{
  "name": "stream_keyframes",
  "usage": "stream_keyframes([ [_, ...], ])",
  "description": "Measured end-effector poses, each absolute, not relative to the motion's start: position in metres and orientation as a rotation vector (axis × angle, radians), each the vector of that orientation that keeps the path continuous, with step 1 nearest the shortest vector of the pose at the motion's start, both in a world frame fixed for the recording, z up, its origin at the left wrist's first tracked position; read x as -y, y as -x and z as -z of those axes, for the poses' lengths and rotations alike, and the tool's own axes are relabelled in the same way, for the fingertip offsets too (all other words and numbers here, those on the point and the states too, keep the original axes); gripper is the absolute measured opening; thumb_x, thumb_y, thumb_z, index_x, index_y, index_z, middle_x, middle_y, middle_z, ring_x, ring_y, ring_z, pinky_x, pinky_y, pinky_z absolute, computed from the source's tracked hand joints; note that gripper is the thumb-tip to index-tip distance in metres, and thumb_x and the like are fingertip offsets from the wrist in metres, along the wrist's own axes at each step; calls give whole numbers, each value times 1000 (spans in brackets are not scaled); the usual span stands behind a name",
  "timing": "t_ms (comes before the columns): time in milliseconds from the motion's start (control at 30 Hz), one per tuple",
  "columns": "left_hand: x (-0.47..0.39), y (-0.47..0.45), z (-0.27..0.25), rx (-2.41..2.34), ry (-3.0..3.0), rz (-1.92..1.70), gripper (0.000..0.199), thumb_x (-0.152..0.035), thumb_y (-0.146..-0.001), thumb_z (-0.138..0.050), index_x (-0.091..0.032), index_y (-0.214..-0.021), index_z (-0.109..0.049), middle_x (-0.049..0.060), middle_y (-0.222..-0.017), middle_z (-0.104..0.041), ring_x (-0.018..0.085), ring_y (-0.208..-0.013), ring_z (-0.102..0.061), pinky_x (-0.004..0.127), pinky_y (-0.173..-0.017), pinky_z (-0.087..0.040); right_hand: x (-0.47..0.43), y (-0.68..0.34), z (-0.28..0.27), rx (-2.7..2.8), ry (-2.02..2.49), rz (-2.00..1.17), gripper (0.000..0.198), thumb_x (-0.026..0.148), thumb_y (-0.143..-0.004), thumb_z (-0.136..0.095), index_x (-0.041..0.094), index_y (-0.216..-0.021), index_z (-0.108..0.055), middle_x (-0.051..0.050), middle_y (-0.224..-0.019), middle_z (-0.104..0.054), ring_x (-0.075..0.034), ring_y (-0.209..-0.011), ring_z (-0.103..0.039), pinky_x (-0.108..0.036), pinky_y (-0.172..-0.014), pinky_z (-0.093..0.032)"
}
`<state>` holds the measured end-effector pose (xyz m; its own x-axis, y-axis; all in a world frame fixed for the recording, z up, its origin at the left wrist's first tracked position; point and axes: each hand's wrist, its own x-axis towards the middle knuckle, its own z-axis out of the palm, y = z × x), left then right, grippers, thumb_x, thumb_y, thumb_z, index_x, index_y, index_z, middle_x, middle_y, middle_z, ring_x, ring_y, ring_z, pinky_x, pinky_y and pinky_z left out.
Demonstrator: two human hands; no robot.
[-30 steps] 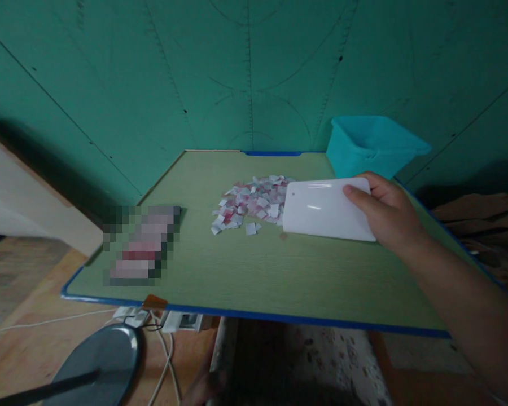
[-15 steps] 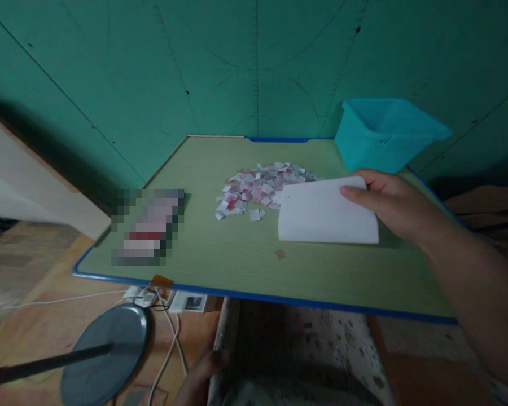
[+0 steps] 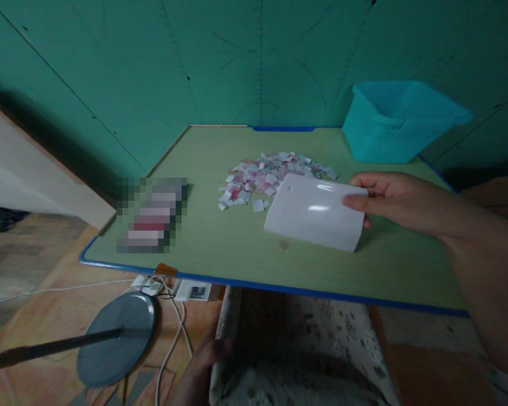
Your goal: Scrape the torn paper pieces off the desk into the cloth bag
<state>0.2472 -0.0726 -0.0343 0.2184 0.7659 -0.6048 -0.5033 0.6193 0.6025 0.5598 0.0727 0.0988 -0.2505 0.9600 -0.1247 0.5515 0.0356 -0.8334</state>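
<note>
While the right hand [image 3: 387, 194] grips a white sheet [image 3: 313, 215], whether the left hand [image 3: 205, 361] grips is unclear.

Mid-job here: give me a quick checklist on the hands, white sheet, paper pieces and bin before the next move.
1. Right hand gripping the glossy white rectangular sheet: ok, thumb on top at its right end.
2. Sheet's near edge touching the pale green tabletop: cannot tell.
3. Small white-and-pink paper pieces all in one pile: not ok, a piece lies apart at the near side.
4. Open-topped turquoise bin upright: ok, at the far right.
5. Left hand off the tabletop: ok, low beside patterned cloth.
</note>
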Motion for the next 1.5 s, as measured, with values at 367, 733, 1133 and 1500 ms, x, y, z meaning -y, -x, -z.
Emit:
stream_keyframes([
  [367,79,-252,23,-940,-251,-846,69,-28,-60,-64,-30,-127,-48,1,-72,-74,25,-63,-68,35,-56,-52,-64,-547,-94,1906,1499,-1490,27,45,-65,-63,21,-61,-51,3,-53,-54,-11,-45,-51,-23,-41,-38],
  [733,77,-252,23,-946,-254,-828,67,-28,-58,-66,-28,-124,-51,2,-74,-74,26,-65,-68,35,-55,-53,-63,-550,-90,1988,1379,-1572,22,38,-74,-58,19,-66,-51,4,-57,-55,-8,-46,-53,-20,-41,-42],
  [1133,72,-245,32,-1022,-388,-897,66,-25,-48,-77,-27,-112,-62,1,-55,-72,32,-68,-68,39,-60,-53,-64,-549,-96,1870,1382,-1460,22,39,-74,-59,20,-67,-52,3,-54,-55,-9,-46,-52,-21,-42,-41],
  [1500,65,-223,71,-1006,-354,-848,61,-12,-41,-80,-26,-99,-68,-5,-49,-67,17,-46,-62,24,-47,-50,-57,-545,-96,1965,1451,-1451,23,39,-72,-60,19,-63,-52,4,-50,-52,-9,-43,-50,-20,-39,-37],
])
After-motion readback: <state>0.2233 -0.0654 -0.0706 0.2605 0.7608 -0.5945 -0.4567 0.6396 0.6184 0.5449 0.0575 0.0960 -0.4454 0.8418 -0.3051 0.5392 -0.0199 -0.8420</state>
